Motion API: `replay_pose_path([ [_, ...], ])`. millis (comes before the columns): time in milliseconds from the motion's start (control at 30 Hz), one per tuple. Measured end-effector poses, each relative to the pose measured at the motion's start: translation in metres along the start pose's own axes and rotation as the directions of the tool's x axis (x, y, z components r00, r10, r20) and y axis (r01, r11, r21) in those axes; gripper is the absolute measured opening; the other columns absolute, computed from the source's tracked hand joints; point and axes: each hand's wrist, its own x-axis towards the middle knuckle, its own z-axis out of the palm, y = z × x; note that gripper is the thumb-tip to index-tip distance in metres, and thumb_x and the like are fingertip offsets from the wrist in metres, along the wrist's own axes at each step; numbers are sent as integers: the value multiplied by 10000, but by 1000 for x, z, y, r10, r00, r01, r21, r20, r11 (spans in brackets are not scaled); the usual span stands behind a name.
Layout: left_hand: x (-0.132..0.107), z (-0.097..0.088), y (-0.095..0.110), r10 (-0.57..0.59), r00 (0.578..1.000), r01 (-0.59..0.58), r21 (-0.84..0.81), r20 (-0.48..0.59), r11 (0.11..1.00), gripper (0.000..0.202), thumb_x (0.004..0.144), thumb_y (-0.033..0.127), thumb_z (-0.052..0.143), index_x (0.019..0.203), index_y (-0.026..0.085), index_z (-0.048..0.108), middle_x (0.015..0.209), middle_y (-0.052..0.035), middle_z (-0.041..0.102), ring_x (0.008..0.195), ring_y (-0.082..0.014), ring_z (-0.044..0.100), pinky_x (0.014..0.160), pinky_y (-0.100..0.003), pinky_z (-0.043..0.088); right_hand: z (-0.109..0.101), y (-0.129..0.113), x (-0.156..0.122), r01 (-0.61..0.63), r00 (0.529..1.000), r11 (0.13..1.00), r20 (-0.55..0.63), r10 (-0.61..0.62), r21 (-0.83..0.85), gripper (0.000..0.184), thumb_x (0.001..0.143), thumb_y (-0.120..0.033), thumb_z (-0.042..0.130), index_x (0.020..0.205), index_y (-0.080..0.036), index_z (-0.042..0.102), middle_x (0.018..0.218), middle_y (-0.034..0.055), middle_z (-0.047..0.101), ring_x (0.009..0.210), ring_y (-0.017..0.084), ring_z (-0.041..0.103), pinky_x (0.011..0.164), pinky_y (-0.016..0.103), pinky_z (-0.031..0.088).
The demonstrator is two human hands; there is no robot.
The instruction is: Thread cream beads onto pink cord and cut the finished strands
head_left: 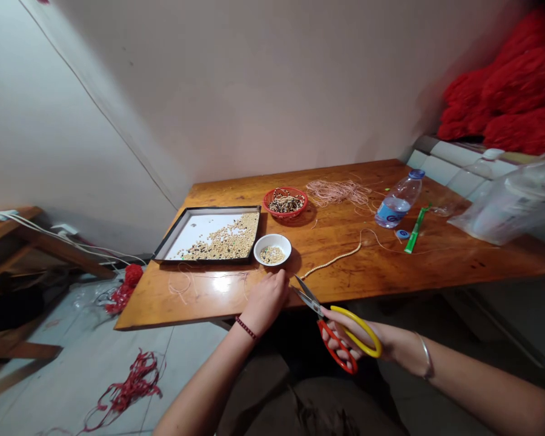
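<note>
My right hand grips scissors with one yellow and one red handle; the blades are parted and point up-left toward my left hand. My left hand rests at the table's near edge with fingers curled together, apparently pinching the end of a thin cord that I cannot clearly make out. A strand of small pale beads on a cord runs from near the blades across the wooden table. A white bowl of beads stands just beyond my left hand.
A black-rimmed tray of loose beads lies at the left. A red basket, a bundle of pink cord, a water bottle, a green tool and a plastic bag sit further back. Red strings lie on the floor.
</note>
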Motion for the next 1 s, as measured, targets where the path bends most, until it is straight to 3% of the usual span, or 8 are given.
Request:
replay_pose_path([
  [233, -5, -2, -3, 13, 1000, -11, -232, 8, 973, 110, 902, 197, 413, 898, 183, 522, 849, -69, 645, 775, -189, 598, 674, -288, 436, 8, -14, 11, -1, 996, 998, -87, 7, 62, 552, 856, -670, 379, 738, -149, 519, 547, -23, 485, 382, 66, 452, 358, 163, 347],
  [400, -8, 5, -4, -31, 999, 22, -362, -18, 932, 133, 907, 232, 448, 960, 193, 564, 918, -66, 675, 839, -189, 625, 705, -278, 444, 8, -10, 18, 13, 995, 996, -102, -4, 92, 526, 868, -649, 387, 701, -160, 487, 528, -38, 464, 376, 59, 435, 365, 156, 326],
  [567, -10, 12, 1, -179, 984, 151, -413, -29, 898, 195, 866, 336, 565, 1007, 203, 588, 786, -24, 677, 733, -181, 622, 624, -265, 423, 9, -7, 21, 32, 996, 993, -83, -23, 114, 515, 854, -654, 416, 697, -165, 465, 517, -51, 437, 360, 48, 398, 332, 140, 261],
  [667, -10, 17, 3, -249, 966, 196, -425, -74, 884, 224, 874, 341, 559, 1044, 202, 602, 820, -31, 691, 740, -181, 625, 644, -275, 434, 12, -9, 18, 32, 996, 994, -81, -23, 107, 505, 863, -641, 409, 701, -165, 464, 520, -50, 434, 364, 48, 403, 328, 136, 263],
  [833, -9, 19, 7, -221, 963, 145, -401, -152, 905, 197, 921, 281, 476, 903, 195, 652, 890, -47, 688, 834, -182, 618, 748, -291, 446, 14, -11, 15, 23, 998, 995, -66, -16, 100, 507, 859, -641, 412, 716, -160, 485, 527, -40, 458, 368, 52, 419, 340, 147, 293],
  [1000, -11, 15, 13, -167, 974, 111, -322, -152, 940, 222, 943, 272, 428, 839, 190, 606, 840, -40, 635, 827, -174, 576, 722, -280, 429, 10, -8, 17, 12, 999, 993, -52, -6, 116, 521, 861, -633, 413, 727, -144, 530, 546, -19, 489, 399, 67, 448, 371, 163, 327],
])
